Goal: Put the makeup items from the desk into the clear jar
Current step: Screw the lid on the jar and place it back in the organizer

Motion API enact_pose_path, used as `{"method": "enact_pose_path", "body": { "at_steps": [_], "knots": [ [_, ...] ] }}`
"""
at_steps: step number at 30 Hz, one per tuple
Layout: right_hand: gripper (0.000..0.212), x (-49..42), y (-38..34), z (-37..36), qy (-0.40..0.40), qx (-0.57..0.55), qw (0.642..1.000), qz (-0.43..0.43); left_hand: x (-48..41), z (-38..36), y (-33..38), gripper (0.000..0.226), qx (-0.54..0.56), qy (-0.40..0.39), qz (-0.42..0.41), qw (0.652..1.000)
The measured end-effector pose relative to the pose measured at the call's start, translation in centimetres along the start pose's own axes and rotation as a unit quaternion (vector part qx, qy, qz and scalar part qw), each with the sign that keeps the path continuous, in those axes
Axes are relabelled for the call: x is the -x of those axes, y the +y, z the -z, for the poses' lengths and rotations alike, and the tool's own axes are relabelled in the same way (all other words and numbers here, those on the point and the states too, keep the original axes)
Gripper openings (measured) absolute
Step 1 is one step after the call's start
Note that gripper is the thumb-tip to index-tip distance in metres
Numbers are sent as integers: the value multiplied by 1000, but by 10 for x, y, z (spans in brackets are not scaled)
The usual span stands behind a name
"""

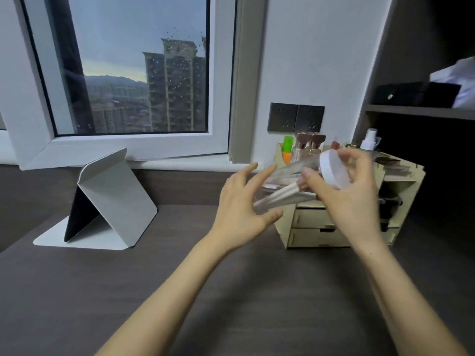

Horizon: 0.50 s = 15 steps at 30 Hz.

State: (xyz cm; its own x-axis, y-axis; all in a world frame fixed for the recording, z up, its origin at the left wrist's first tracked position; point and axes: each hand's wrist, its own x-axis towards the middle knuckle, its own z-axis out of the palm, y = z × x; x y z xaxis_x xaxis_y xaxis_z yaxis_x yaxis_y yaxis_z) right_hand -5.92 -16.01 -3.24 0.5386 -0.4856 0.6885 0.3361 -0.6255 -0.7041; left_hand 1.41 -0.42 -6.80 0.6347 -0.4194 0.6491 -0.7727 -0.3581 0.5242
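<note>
While my right hand (352,194) pinches the white lid (334,169) and my open left hand (241,201) cups the tipped clear jar (285,186) above the worktop (180,291), I should twist slowly so the brushes (282,195) stay inside.

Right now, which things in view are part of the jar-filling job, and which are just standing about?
Part of the job:
clear jar, tilted, held above the desk
white lid in the right hand
left hand, open beside the jar
makeup items inside the jar

Standing about:
wooden organizer
folded tablet stand
wall sockets
spray bottle
</note>
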Motion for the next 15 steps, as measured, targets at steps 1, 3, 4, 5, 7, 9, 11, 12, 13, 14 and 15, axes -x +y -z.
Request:
{"method": "enact_pose_path", "body": {
  "at_steps": [1,3,4,5,7,9,11,12,13,14,15],
  "knots": [
    [57,-11,1,10,30,13,999,13,-8,-2,1,69,12,7,3,1000],
    [57,-32,6,26,76,48,996,25,-23,-8,3,57,43,24,7,999],
    [58,-43,11,32,93,71,993,24,-30,-12,3,53,59,31,10,998],
    [58,-52,15,37,108,93,990,24,-36,-16,4,49,71,34,13,997],
    [59,-69,23,43,124,137,982,33,-48,-26,5,47,86,24,19,996],
    [59,-82,31,44,123,172,977,41,-57,-36,6,46,97,6,22,995],
    [59,-93,39,41,107,199,973,39,-65,-48,8,47,104,-9,27,994],
    [59,-98,43,40,93,209,973,37,-69,-54,10,48,111,-15,30,993],
    [60,-103,48,38,76,215,973,32,-74,-60,11,50,121,-23,34,992],
    [61,-107,52,37,59,219,974,25,-78,-66,13,51,130,-34,39,990],
    [62,-111,56,35,42,224,973,19,-83,-72,15,54,139,-45,42,988]
  ]
}}
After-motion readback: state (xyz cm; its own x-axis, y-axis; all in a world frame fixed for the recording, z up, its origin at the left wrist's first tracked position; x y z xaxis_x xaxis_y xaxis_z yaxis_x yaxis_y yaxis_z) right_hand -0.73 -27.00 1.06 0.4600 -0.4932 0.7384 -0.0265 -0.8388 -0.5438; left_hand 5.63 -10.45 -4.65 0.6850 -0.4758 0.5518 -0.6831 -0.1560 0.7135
